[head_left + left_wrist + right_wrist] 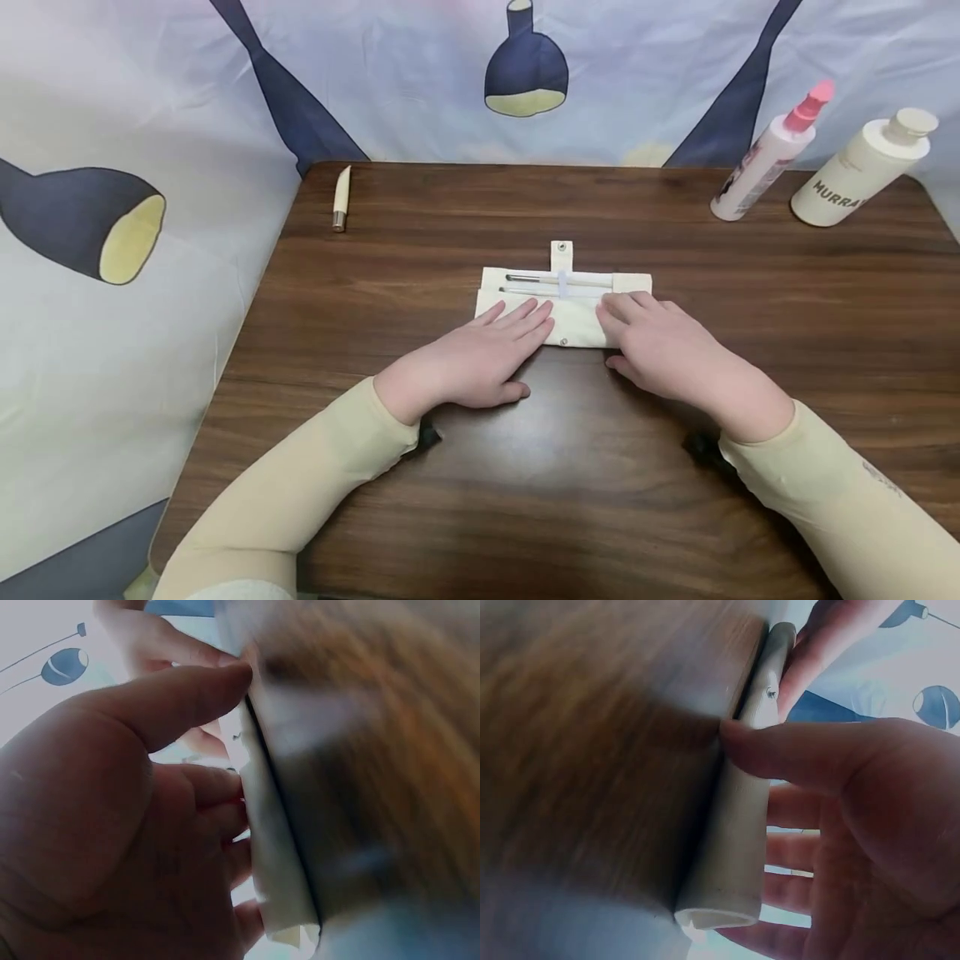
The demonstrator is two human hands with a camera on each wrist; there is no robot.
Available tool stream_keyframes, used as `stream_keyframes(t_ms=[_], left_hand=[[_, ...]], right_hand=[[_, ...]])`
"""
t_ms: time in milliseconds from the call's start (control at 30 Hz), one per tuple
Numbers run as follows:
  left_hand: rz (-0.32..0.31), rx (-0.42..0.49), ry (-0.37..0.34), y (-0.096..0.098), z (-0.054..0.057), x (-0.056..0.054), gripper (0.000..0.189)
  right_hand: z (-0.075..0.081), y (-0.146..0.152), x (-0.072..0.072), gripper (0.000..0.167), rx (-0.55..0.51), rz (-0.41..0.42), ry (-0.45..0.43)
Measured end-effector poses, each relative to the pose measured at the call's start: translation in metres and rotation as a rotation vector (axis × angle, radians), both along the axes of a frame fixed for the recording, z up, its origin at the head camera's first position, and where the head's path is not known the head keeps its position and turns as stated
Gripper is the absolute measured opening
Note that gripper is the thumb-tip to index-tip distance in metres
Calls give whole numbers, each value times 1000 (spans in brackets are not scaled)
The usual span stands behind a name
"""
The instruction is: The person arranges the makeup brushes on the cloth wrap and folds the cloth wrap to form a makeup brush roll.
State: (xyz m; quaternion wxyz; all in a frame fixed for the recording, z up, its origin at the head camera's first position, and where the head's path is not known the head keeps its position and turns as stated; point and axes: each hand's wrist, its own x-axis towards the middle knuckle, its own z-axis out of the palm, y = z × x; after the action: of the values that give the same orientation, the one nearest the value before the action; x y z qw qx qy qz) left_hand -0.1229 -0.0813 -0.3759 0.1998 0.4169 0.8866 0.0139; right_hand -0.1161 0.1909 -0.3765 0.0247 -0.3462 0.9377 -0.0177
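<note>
On the table lies a cream cloth brush pouch point(577, 323), its strap with a metal snap sticking out at the far side. Two slim makeup brushes point(585, 281) lie along its upper half under a small pale loop. My left hand point(480, 358) rests on the pouch's left part with fingers extended and the thumb apart on the near side. The right hand point(667, 346) lays its fingertips on the right part. In the right wrist view, the thumb point(780, 746) is at the near edge of the folded pouch point(731, 847), whose end shows a rounded fold.
A cream tube with a metallic cap point(341, 200) lies at the table's back left. At the back right stand a white spray bottle with a pink top point(765, 162) and a cream bottle marked MURRA point(855, 175). Lamp-printed fabric point(442, 75) hangs behind the wooden table point(547, 500).
</note>
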Motion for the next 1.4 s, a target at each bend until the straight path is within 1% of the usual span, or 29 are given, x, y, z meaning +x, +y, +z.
stream_keyframes(t_ms=[67, 200, 233, 300, 433, 533, 600, 733, 900, 1000, 1100, 1200, 1333, 1400], left_hand=[[-1, 1, -14, 0, -1, 1, 88], [9, 8, -3, -1, -1, 1, 88], [16, 16, -5, -2, -1, 1, 88], [26, 37, -10, -3, -1, 1, 86], [32, 96, -31, -6, -4, 2, 79], [38, 123, -1, -7, -3, 1, 73], [52, 141, 35, -7, -2, -1, 70], [107, 151, 101, -9, -3, -5, 64], [168, 145, 163, -12, -7, -10, 54], [204, 174, 184, -14, -6, -15, 47], [239, 201, 175, -16, -6, -18, 38], [255, 210, 153, -18, -7, -20, 34], [262, 243, 142, -20, -4, -24, 32], [279, 265, 115, -20, -1, -26, 30]], right_hand=[[-2, 1, -1, 55, -4, 4, 13], [-3, 1, -5, 46, -22, -1, 68], [-3, 0, -7, 44, -29, -6, 70], [-3, 0, -9, 43, -41, -14, 64], [-6, 0, -8, 44, -39, -29, 11], [-8, 1, -8, 41, -45, -38, 13], [-9, 1, -9, 39, -58, -44, 18], [-10, 3, -11, 37, -93, -37, 5], [-9, 9, -14, 32, -132, -23, -47], [-4, 13, -18, 29, -194, -39, -113], [-2, 15, -21, 30, -256, -80, -215], [-3, 19, -23, 30, -288, -118, -298], [-5, 23, -28, 26, -321, -156, -320], [-4, 25, -31, 22, -346, -168, -352]])
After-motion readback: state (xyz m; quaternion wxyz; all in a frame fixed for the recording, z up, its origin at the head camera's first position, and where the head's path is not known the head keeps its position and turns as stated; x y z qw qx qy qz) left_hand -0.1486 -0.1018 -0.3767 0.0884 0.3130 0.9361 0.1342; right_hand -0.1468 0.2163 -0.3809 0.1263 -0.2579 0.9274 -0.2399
